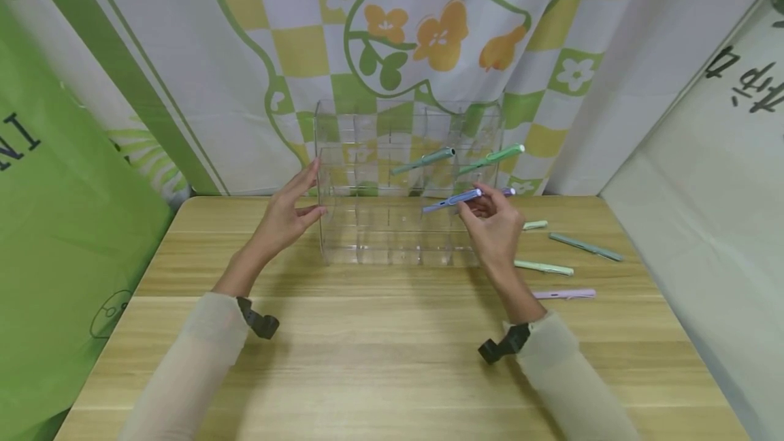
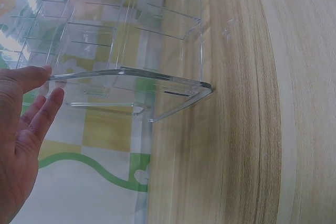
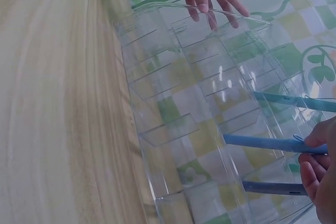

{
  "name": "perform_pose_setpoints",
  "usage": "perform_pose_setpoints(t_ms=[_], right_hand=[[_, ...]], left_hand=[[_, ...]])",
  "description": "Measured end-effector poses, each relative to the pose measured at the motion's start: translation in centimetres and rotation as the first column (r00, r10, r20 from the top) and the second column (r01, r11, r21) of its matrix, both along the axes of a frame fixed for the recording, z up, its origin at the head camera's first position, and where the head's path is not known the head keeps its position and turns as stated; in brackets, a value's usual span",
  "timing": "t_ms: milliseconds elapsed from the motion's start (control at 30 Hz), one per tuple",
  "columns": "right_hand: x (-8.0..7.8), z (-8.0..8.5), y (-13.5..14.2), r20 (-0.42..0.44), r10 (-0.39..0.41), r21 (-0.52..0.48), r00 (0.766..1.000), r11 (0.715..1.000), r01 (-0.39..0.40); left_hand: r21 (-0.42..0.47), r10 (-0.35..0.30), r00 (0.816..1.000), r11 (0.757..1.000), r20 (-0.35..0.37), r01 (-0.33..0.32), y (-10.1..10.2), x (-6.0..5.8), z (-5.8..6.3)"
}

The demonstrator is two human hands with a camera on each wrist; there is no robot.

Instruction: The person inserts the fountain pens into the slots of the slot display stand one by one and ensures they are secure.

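A clear, tiered pen rack (image 1: 401,223) with many small compartments stands upright on the table. My left hand (image 1: 288,206) touches the rack's left side panel with extended fingers; in the left wrist view the thumb (image 2: 34,78) lies at the panel's edge. My right hand (image 1: 495,226) pinches a blue pen (image 1: 452,201) near its capped end, its other end at a lower tier. Beside it, partly hidden by that hand, a purple-blue pen (image 3: 273,188) rests in the rack. A grey-green pen (image 1: 424,161) and a bright green pen (image 1: 492,158) lean in a higher tier.
Right of the rack, a dark green pen (image 1: 586,247), a pale green pen (image 1: 545,267), another pale green pen (image 1: 535,224) and a lilac pen (image 1: 566,294) lie on the wooden table (image 1: 367,366). A patterned curtain (image 1: 294,39) hangs right behind the rack.
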State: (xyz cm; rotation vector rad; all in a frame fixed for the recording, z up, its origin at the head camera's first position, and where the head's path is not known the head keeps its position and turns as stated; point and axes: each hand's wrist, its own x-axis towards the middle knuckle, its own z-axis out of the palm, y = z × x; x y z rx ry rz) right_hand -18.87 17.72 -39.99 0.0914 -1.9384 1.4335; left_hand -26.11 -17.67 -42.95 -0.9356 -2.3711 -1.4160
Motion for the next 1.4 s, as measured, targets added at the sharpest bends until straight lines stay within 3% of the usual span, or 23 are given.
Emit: perform_pose_setpoints(t_ms=[433,633,800,1100,1400], right_hand=[[1.2,0.1,0.4,-0.028,-0.039,0.056,0.999,0.998,0.040],[0.9,-1.5,1.7,-0.043,-0.047,0.071,0.998,0.996,0.050],[0.6,-3.0,3.2,-0.042,-0.010,0.102,0.999,0.995,0.014],[1.9,-3.6,5.1,-0.014,0.066,0.240,0.998,0.969,-0.061],[3.3,-4.3,7.8,0.030,0.158,0.304,0.987,0.939,-0.159]], left_hand=[[-0.004,0.004,1.000,1.000,0.013,-0.004,0.0,0.1,0.4],[-0.006,0.003,1.000,1.000,0.015,-0.003,0.0,0.1,0.3],[-0.006,0.005,1.000,1.000,0.020,-0.005,0.0,0.1,0.2],[-0.006,0.002,1.000,1.000,0.013,-0.002,-0.1,0.1,0.1],[-0.009,-0.001,1.000,1.000,-0.007,0.001,-0.1,0.0,-0.1]])
